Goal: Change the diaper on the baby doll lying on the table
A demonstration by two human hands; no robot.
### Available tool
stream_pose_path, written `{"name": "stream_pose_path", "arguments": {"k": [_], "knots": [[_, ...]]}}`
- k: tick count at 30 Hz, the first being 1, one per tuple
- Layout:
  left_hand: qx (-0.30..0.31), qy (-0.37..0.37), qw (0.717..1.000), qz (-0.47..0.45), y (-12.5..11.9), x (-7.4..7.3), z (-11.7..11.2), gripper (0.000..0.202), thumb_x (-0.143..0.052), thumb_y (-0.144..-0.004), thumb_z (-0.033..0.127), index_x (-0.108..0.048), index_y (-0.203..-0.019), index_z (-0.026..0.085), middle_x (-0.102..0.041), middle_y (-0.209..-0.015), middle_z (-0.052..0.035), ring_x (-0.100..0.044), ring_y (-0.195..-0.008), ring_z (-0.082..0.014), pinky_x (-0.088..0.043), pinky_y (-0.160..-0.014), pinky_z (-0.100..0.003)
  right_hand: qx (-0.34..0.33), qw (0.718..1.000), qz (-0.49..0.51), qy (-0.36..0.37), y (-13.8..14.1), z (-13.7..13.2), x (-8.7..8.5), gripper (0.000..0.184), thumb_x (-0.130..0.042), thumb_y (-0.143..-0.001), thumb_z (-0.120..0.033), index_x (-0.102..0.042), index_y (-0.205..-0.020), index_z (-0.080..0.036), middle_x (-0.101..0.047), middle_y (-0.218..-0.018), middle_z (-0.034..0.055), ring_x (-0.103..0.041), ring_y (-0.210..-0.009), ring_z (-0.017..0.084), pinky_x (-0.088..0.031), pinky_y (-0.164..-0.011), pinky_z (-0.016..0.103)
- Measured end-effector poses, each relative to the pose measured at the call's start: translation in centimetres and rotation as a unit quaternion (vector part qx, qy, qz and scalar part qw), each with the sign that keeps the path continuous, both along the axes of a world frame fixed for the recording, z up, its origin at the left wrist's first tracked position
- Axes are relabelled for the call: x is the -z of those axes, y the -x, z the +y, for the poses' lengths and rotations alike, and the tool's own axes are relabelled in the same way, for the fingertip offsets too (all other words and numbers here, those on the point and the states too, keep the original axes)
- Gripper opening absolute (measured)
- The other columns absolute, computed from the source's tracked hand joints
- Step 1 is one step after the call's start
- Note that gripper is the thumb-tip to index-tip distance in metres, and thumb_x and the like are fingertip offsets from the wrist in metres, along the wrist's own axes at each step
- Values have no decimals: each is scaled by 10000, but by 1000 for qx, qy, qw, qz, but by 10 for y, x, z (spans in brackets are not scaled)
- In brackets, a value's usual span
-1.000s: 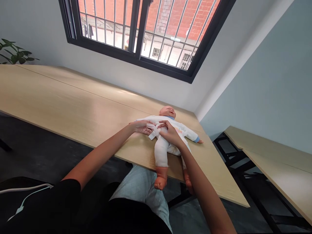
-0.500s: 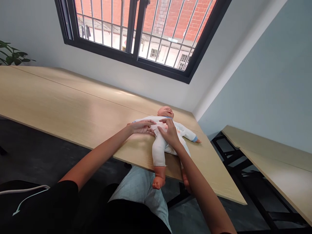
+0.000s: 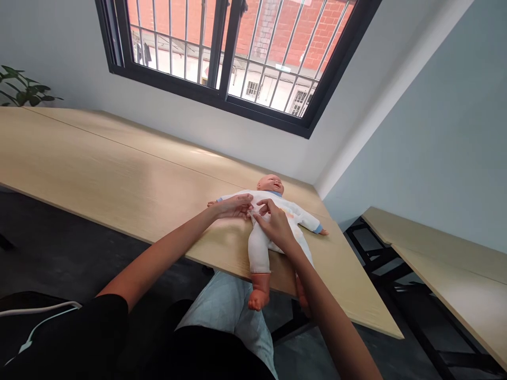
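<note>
A baby doll (image 3: 271,184) in a white romper (image 3: 258,244) lies on its back on the wooden table (image 3: 119,179), its bare feet hanging past the near edge. My left hand (image 3: 234,206) rests on the doll's left side, fingers curled and pinching the romper fabric at the waist. My right hand (image 3: 274,224) lies on the doll's belly, fingers bent and gripping the same cloth. The two hands nearly touch over the doll's middle.
A barred window (image 3: 237,53) is on the wall behind the table. A green plant (image 3: 21,89) stands at the far left. A second wooden table (image 3: 447,264) is at the right, with a dark metal frame below it. My lap is under the table edge.
A loose flap of white cloth that stuck out at the doll's waist a second ago is now flat against it. Both hands have drawn closer together over the belly.
</note>
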State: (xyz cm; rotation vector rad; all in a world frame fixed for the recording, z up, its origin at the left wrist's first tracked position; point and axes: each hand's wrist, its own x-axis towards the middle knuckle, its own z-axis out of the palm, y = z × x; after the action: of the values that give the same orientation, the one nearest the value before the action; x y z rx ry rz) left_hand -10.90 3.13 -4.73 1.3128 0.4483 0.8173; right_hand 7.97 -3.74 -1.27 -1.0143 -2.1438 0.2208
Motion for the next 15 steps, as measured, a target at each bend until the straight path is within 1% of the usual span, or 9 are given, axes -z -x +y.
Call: {"name": "stream_pose_path", "arguments": {"k": [2,4,6,8,10,12,14,15], "knots": [[-18,-34,999,36,-1,1,-2,380,-772,-713,435,-581,-862,143,-598,-736,9,-563,-659,-116,-441,-625,-242,-17,1000,-13,-13,2,-3,-3,147,-586,-877,-248,-542,-1013,-212,-647,-842,12,-616,-809,201,-429,-781,328],[-41,-66,994,77,-2,5,-2,340,-801,-665,376,-596,-787,132,-555,-654,34,-502,-593,-97,-374,-560,-220,-25,999,-28,-34,4,-5,-5,99,-582,-882,-246,-544,-968,-214,-656,-863,19,-616,-823,207,-424,-794,338],[-71,-93,987,110,-2,11,0,294,-792,-653,335,-588,-719,133,-510,-590,51,-436,-537,-85,-302,-516,-217,-32,997,-33,-56,5,-6,-6,71,-583,-886,-250,-545,-931,-210,-658,-873,28,-612,-833,212,-423,-792,341],[-105,-117,979,130,-2,16,3,256,-768,-653,294,-563,-668,142,-478,-561,60,-388,-515,-80,-255,-504,-220,-33,997,-20,-67,3,-4,-6,72,-584,-893,-264,-552,-925,-208,-659,-876,30,-613,-836,214,-430,-792,343],[-136,-138,971,138,-2,19,6,231,-742,-656,267,-544,-645,149,-467,-560,62,-374,-520,-82,-249,-513,-223,-21,998,17,-60,-1,0,-6,88,-582,-898,-275,-566,-956,-210,-662,-861,22,-619,-830,209,-443,-792,341],[-159,-155,965,136,-2,19,8,229,-738,-649,255,-533,-637,154,-465,-568,62,-379,-535,-87,-266,-527,-225,-1,997,50,-55,-7,6,-6,129,-571,-905,-275,-591,-1017,-214,-666,-852,19,-621,-809,205,-460,-774,337],[-171,-171,962,125,-1,16,7,232,-754,-635,253,-546,-669,154,-498,-610,53,-422,-577,-97,-311,-558,-225,5,997,44,-69,-13,13,-9,161,-550,-916,-268,-630,-1048,-219,-675,-874,34,-613,-807,212,-471,-751,343],[-171,-178,962,116,-1,13,7,229,-758,-637,257,-571,-717,152,-536,-659,41,-464,-622,-108,-346,-590,-226,-3,996,27,-82,-15,16,-11,165,-541,-922,-262,-654,-1036,-223,-680,-895,45,-607,-820,221,-474,-750,350]]}}
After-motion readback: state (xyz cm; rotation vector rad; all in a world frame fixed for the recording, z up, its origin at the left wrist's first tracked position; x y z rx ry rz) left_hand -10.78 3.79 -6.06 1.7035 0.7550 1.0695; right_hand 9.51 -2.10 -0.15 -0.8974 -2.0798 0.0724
